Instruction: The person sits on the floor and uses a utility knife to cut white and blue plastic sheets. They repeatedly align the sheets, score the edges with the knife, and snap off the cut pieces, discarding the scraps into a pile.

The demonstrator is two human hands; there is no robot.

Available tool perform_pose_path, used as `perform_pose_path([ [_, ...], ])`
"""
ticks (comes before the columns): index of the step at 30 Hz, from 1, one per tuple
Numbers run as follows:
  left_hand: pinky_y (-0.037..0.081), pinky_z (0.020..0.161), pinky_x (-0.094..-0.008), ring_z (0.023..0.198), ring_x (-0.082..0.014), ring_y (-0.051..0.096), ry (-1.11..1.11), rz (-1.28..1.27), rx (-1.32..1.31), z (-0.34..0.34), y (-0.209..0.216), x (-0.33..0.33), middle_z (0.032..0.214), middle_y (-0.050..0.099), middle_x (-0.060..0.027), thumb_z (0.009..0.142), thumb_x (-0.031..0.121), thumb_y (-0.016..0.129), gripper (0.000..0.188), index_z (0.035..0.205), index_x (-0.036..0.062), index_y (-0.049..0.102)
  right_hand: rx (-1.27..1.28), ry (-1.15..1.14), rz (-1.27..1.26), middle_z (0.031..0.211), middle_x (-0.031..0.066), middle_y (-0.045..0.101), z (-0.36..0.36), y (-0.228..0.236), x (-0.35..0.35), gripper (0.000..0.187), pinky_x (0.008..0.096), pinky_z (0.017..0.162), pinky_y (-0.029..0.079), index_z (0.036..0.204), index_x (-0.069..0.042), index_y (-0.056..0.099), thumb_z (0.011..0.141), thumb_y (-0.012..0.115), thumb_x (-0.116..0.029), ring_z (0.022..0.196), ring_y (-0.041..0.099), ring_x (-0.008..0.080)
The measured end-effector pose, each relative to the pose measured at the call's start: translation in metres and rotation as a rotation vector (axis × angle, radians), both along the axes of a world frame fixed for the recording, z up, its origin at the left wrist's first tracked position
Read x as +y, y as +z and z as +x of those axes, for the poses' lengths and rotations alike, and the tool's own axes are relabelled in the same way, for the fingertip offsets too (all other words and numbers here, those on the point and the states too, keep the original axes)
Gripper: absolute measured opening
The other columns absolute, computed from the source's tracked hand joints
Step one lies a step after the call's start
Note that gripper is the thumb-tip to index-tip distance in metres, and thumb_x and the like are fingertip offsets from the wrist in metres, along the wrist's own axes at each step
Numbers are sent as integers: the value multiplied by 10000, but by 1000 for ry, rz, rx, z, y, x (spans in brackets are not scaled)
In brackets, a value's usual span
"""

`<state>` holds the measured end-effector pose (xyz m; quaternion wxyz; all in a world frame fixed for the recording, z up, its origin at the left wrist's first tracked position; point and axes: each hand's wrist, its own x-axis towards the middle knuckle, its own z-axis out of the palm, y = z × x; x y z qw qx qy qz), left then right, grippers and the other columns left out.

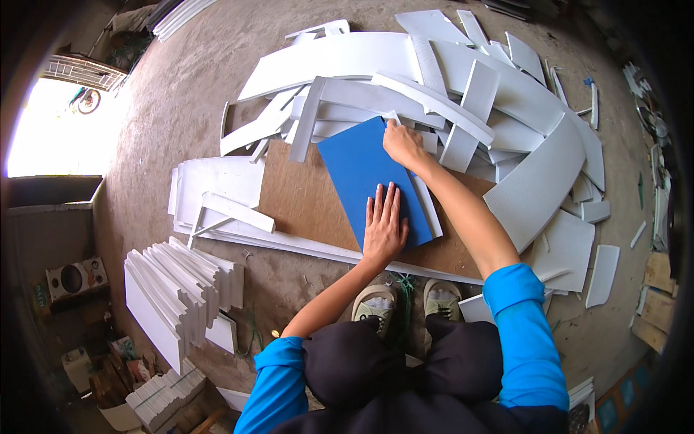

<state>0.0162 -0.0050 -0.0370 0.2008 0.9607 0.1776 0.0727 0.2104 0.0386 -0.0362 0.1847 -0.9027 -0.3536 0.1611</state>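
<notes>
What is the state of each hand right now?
Left hand: open, flat on the blue panel.
Right hand: curled closed at its top-right corner; anything held cannot be told.

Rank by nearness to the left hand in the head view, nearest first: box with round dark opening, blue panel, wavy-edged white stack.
1. Blue panel, directly under the left hand.
2. Wavy-edged white stack, on the floor to its left.
3. Box with round dark opening, farther left.

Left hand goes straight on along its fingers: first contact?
Already flat on the blue sheet, the left hand would slide over it and probably meet the right hand at the far corner. Small height differences are hard to judge.
</notes>
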Motion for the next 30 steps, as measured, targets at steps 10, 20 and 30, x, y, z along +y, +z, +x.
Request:
perform_pose_path([
  [10, 24, 1048, -538, 1342, -281, 106, 40, 140, -6, 2, -8, -6, 1432, 197, -101, 794, 229, 474, 653, 1362, 31, 221, 313, 35, -267, 771, 256, 609, -50, 2, -105, 285, 459, 590, 512, 991, 27, 474, 862, 352, -197, 583, 621, 356],
  [20, 40, 932, -707, 1347, -232, 96, 108, 275, 64, 2, -12, -11, 1445, 177, -30, 823, 285, 449, 622, 1366, 67, 240, 356, 70, -268, 773, 282, 597, -135, 22, -228, 246, 536, 707, 459, 967, 29, 426, 885, 370, -196, 761, 585, 460],
  [30, 56, 964, -643, 1316, -268, 156, 141, 157, -10, -1, -10, -4, 1402, 230, -75, 786, 237, 534, 629, 1337, 67, 285, 171, -39, -85, 629, 217, 585, -107, 26, -254, 240, 510, 570, 451, 931, -20, 480, 891, 408, -246, 629, 578, 422],
])
